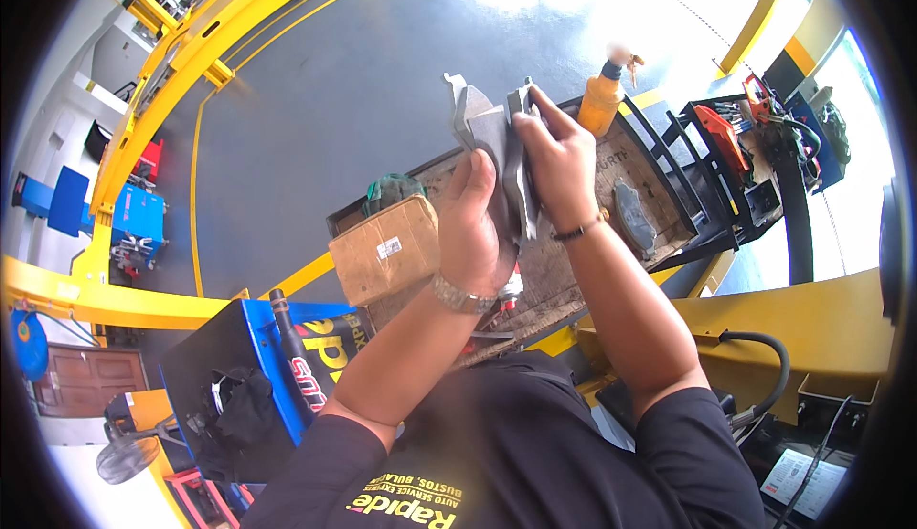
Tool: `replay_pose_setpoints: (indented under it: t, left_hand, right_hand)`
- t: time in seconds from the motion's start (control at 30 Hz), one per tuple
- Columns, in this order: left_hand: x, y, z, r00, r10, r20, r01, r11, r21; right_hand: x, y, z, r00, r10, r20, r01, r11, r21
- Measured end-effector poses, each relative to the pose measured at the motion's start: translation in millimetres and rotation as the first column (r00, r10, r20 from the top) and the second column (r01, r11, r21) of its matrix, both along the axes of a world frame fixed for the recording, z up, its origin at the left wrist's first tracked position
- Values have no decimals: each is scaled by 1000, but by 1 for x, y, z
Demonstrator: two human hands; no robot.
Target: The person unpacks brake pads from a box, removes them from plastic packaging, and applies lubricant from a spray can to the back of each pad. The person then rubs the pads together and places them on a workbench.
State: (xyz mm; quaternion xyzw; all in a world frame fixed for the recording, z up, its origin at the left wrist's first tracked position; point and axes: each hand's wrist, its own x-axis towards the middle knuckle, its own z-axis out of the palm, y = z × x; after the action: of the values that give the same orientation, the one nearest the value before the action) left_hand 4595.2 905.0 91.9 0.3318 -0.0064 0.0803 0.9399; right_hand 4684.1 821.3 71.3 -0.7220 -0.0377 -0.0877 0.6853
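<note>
Above the cart, my left hand (470, 219) is closed around a grey brake pad (487, 128), thumb along its near side. My right hand (564, 168) grips a second brake pad (519, 161) from the right, fingers at its upper end. The two pads stand side by side, nearly upright; whether they touch is hard to make out. A further brake pad (634, 218) lies flat on the cart's worn wooden top (559, 276), right of my right forearm. An open-looking cardboard box (387, 250) sits left of my left hand.
An orange bottle (601, 101) stands at the cart's far right corner. Something green (393, 189) lies behind the box. To the right is a black tool cart (712, 152) with tools. A blue-edged cabinet (253, 376) is near left; yellow lift beams (153, 305) surround the bay.
</note>
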Motion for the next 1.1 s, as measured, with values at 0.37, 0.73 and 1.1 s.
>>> replay_pose_setpoints:
  t: [0.37, 0.73, 1.1]
  left_hand:
    - [-11, 16, -31, 986, -145, -85, 132, 981, -144]
    - [3, 15, -73, 980, -117, -164, 97, 988, -123]
    - [-1, 5, -65, 984, -104, -147, 88, 990, -114]
  right_hand:
    - [8, -45, 22, 998, 32, -58, -7, 921, 390]
    - [-63, -41, -16, 921, 365, -137, -346, 927, 144]
    - [-73, -36, -41, 965, 251, 80, -232, 952, -200]
